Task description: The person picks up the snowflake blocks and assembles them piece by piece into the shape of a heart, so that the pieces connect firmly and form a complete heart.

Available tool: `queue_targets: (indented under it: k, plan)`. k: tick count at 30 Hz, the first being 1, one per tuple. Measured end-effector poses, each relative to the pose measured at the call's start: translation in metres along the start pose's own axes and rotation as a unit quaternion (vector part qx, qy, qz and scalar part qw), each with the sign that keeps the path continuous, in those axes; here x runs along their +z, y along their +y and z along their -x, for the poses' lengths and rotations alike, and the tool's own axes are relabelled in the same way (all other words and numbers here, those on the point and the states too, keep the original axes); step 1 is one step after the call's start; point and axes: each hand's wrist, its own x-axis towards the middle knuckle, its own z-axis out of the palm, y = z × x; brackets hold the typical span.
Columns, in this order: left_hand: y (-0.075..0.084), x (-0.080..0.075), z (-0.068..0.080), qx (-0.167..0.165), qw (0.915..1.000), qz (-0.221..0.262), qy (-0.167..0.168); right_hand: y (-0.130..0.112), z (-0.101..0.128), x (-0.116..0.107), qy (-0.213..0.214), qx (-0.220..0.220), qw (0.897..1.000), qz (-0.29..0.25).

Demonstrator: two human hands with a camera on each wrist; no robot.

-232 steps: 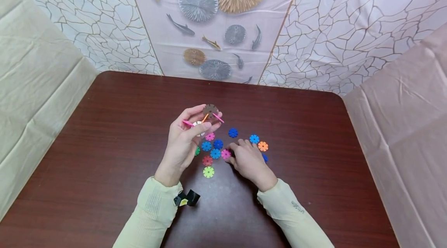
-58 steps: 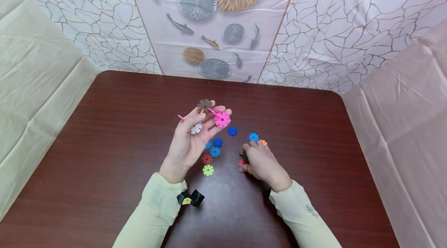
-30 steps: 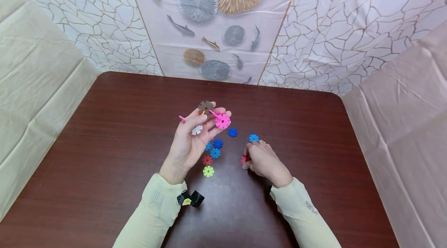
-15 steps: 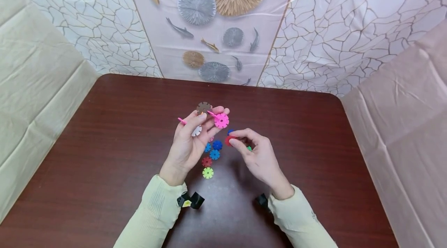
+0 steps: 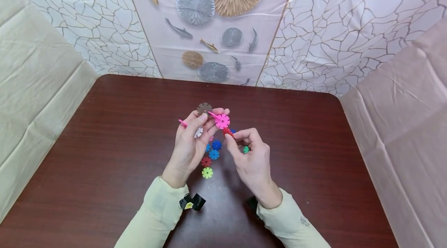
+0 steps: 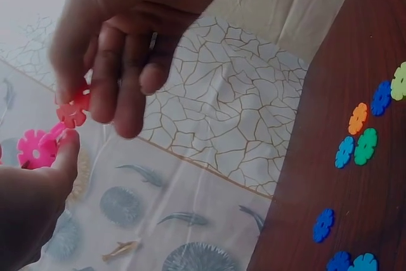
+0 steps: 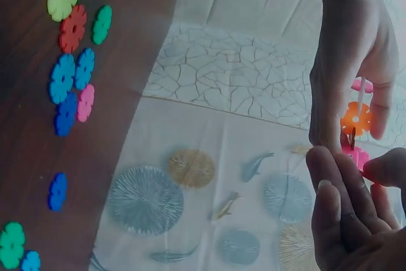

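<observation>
At the frame's centre, the left hand (image 5: 188,143) grips the joined discs (image 5: 204,108); the right hand (image 5: 253,158) pinches the red disc (image 5: 227,131) at the lower edge of the pink disc (image 5: 222,121). Engagement cannot be confirmed; notches should be aligned squarely, then pressed evenly.

Cream sleeves (image 5: 158,205), black wrist cameras (image 5: 198,202).

Right hand (image 6: 127,39) pinching red disc (image 6: 71,114), pink disc (image 6: 28,144) beside
</observation>
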Motion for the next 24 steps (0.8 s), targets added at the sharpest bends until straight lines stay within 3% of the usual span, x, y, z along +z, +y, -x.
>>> queue_targets:
  k: [17, 24]
  plan:
    - [-0.0057, 0.0031, 0.0009, 0.036, 0.9992, 0.016, 0.002, -0.0047, -0.0029, 0.0048, -0.002, -0.039, 0.999, 0.035]
    - [-0.0070, 0.0049, 0.0025, 0.043, 0.9987, -0.024, 0.015, -0.0066, -0.0024, 0.0021, -0.003, -0.071, 0.995, 0.074]
